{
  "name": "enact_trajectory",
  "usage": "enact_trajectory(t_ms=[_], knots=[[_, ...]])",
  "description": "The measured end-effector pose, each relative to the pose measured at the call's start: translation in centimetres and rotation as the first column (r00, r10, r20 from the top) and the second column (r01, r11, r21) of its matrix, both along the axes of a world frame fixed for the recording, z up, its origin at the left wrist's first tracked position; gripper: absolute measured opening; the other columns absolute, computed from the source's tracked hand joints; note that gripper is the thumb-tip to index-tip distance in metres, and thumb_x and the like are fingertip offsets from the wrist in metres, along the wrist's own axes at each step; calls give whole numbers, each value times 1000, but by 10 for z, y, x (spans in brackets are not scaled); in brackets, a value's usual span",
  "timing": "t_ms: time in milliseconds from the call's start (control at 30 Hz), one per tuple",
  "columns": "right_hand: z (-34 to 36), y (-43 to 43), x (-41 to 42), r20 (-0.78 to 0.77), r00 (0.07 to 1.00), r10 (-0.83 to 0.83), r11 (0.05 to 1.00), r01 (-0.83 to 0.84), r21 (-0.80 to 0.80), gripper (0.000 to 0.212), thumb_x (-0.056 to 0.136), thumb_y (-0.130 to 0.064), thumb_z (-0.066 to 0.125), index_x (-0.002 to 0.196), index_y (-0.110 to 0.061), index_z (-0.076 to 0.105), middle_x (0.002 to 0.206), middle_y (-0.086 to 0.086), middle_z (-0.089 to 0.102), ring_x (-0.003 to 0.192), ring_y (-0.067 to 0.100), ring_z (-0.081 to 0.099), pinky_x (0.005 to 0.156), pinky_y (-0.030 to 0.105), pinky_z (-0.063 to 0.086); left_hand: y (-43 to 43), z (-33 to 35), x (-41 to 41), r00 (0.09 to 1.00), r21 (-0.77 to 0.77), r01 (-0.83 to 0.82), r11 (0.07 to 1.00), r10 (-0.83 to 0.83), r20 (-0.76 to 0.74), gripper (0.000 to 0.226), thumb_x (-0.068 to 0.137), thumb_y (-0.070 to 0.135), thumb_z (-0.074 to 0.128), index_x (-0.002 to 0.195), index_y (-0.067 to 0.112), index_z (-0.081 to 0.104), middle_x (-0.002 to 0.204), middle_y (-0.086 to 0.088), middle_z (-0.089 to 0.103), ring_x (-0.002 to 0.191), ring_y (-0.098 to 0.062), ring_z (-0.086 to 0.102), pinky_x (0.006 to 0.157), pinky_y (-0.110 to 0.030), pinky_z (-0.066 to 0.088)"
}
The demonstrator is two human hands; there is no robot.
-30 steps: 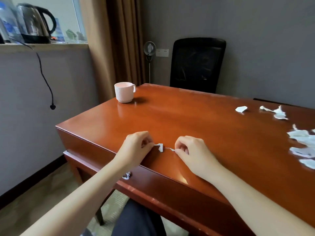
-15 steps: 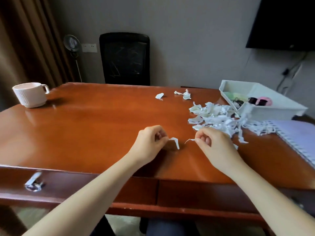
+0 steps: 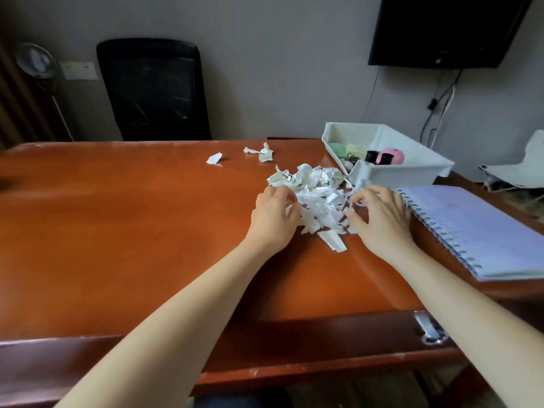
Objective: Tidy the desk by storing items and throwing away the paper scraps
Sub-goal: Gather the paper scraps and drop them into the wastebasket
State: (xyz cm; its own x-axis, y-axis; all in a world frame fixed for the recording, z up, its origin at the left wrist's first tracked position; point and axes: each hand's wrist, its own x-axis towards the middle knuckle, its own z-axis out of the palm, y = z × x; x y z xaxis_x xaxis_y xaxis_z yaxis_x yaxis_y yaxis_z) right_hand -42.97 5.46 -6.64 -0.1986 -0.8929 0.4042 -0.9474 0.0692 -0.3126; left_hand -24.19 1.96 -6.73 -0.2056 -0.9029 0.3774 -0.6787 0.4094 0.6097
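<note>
Both forearms reach forward over the near edge of the table (image 3: 117, 231), palms down, one hand on either side of the one pile of paper scraps (image 3: 315, 189). The left grip (image 3: 275, 214) has its fingers curled in at the pile's left edge, with a bit of white paper caught in the curl. The right grip (image 3: 379, 214) is arched, fingers bent and spread, with thumb and forefinger pinching a thin strip at the pile's right edge. The pile lies right of the table's middle, and its far side touches the near-left corner of the one white tray (image 3: 406, 172). Two pieces lie apart from it, nearer the far edge: a flat scrap (image 3: 214, 158) and a crumpled scrap (image 3: 263, 151). One spiral notebook (image 3: 477, 231) lies along the right edge, just beside the right grip.
</note>
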Motion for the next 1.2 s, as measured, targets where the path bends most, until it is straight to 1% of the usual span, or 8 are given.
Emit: enact_trajectory(t_ms=[100,200,333,500,633,767,933,1200], knots=[[-4,-11,-13,-24,995,-95,992,97,86,43,92,-39,50,130,-20,45,144,8,33,134,31,27,107,44,25,-4,-2,-8,996,43,30,999,-34,82,42,93,47,39,124,20,44,134,-3,40,125,-23,33,103,-42,29],[-4,-20,-16,27,992,-126,981,120,155,50,94,-45,42,136,-20,38,144,10,34,133,33,30,106,46,27,-4,-5,-14,946,35,132,991,-137,295,77,75,76,33,132,25,35,144,1,30,136,-21,22,110,-46,20],[-2,-19,-12,53,998,-22,985,12,170,51,95,-47,37,138,-19,37,144,7,37,132,29,34,104,43,30,-13,-7,-18,902,73,144,987,-161,401,84,73,74,50,138,23,29,150,1,22,140,-22,18,112,-51,17],[2,-9,-8,163,974,157,983,-171,71,47,93,-46,46,133,-22,45,136,0,46,127,20,35,102,36,30,-24,-8,-17,948,39,107,993,-114,296,66,85,52,54,138,19,33,143,-3,36,134,-22,32,110,-42,23],[2,-8,-6,92,979,184,973,-194,126,66,83,-59,53,140,-31,35,151,-5,22,140,16,16,112,40,19,-29,-10,-9,960,6,135,991,-133,248,51,90,31,53,136,15,38,138,-6,44,127,-26,41,105,-38,31],[0,-11,2,53,980,193,951,-200,236,85,76,-69,54,146,-34,19,157,-8,8,145,18,13,114,42,16,-40,-10,3,961,-38,80,996,-67,267,47,91,32,51,133,17,40,135,-5,44,124,-26,41,103,-37,29],[-5,-27,14,4,967,254,961,-253,109,63,84,-56,55,138,-29,37,142,-7,38,132,17,34,104,35,27,-42,-11,8,938,-115,-80,990,113,326,46,88,46,47,124,18,42,128,-2,41,119,-23,37,98,-37,31],[-3,-39,22,-35,950,310,947,-305,105,31,93,-43,49,115,-23,54,120,-9,52,110,16,51,76,30,38,-44,-8,8,905,-67,59,996,-25,424,27,91,38,46,101,12,47,105,-4,47,102,-25,44,82,-32,34]])
